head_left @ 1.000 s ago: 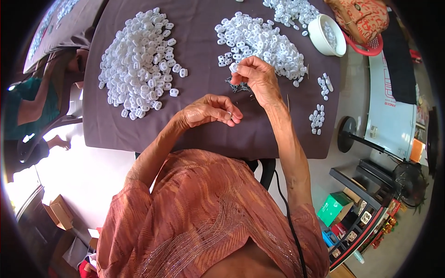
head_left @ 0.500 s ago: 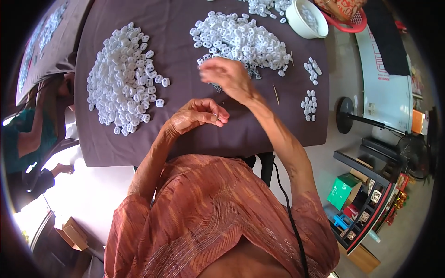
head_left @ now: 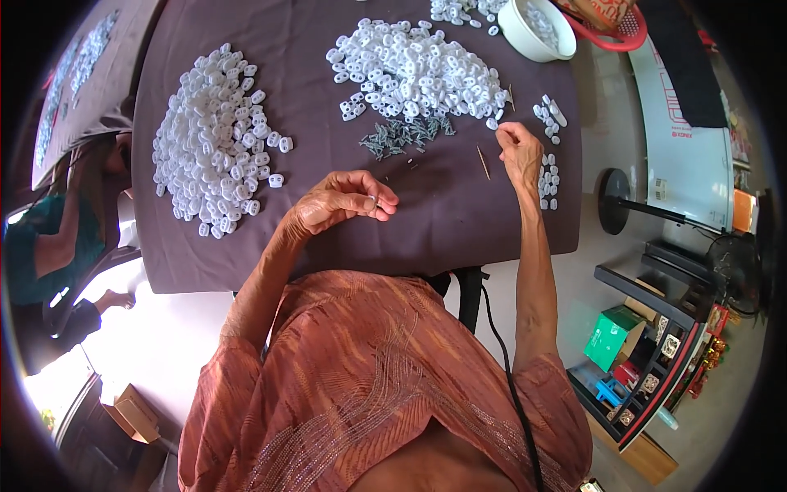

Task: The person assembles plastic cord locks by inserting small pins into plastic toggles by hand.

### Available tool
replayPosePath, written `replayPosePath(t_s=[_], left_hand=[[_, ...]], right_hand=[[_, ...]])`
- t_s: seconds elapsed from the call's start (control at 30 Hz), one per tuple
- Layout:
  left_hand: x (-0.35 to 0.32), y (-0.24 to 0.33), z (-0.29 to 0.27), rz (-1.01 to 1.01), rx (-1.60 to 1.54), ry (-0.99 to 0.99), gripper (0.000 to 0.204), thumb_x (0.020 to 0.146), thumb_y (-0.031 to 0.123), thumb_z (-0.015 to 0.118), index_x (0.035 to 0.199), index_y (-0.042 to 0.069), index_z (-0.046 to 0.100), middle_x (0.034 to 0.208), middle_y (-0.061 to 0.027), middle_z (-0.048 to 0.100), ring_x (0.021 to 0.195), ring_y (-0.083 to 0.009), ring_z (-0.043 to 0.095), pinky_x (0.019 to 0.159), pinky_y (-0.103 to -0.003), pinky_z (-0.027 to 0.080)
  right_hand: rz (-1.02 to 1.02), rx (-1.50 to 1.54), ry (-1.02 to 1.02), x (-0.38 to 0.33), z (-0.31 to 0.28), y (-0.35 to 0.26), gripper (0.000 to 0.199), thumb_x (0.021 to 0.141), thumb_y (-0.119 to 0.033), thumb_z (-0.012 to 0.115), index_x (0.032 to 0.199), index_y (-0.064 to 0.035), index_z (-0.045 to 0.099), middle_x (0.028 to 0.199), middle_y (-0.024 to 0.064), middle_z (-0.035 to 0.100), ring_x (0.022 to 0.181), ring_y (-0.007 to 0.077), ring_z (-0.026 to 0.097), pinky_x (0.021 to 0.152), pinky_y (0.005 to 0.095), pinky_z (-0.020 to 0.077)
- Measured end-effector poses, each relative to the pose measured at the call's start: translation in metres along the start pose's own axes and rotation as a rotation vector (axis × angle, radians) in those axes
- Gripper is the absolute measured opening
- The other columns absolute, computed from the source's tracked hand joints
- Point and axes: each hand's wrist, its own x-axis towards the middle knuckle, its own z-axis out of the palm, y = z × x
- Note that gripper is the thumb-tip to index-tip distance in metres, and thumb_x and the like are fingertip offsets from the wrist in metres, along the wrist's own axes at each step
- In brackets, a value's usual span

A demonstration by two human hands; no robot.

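My left hand (head_left: 344,202) hovers over the near part of the table, thumb and fingers closed on a small white plastic piece (head_left: 373,199), mostly hidden by the fingertips. Farther right, my right hand (head_left: 521,156) has its fingers pinched together; whatever is in them, if anything, cannot be made out. A lone white piece lies just beyond those fingertips, at the edge of a large heap of white oval two-holed plastic pieces (head_left: 426,70). Between that heap and my left hand lies a scatter of small grey screws (head_left: 406,135).
A second big pile of white pieces (head_left: 209,148) covers the table's left side. Small groups (head_left: 549,182) lie near the right edge, beside a thin wooden stick (head_left: 484,161). A white bowl (head_left: 525,33) and a red basket (head_left: 627,33) stand far right. Another person (head_left: 74,221) sits at left.
My right hand has swung right, from over the screws to beside the right edge of the heap, uncovering the screws. My left hand keeps its pinch almost in place.
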Motion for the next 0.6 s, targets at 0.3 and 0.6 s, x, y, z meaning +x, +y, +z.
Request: replayPosePath(t_s=[0.3,0.6], left_hand=[[0.001,-0.001,-0.001,0.009,0.005,-0.003,0.006,0.077,-0.002,0.055,0.082,0.001,0.054,0.101,-0.0182,0.055,0.093,-0.0251,0.056,0.083,-0.038,0.046],[-0.001,-0.002,-0.004,0.03,0.004,-0.019,0.005,0.078,0.0,0.055,0.083,0.0,0.055,0.102,-0.0177,0.056,0.094,-0.0245,0.056,0.083,-0.038,0.046]], right_hand=[[-0.317,-0.296,0.05,0.007,0.014,-0.004,0.02,0.072,-0.018,0.064,0.085,-0.0037,0.061,0.064,0.0107,0.059,0.057,0.0219,0.056,0.055,0.0306,0.0433],[-0.27,-0.291,-0.008,0.011,0.016,-0.016,0.02,0.072,-0.015,0.064,0.088,-0.0033,0.06,0.062,0.0117,0.057,0.055,0.0224,0.055,0.053,0.0313,0.0424]])
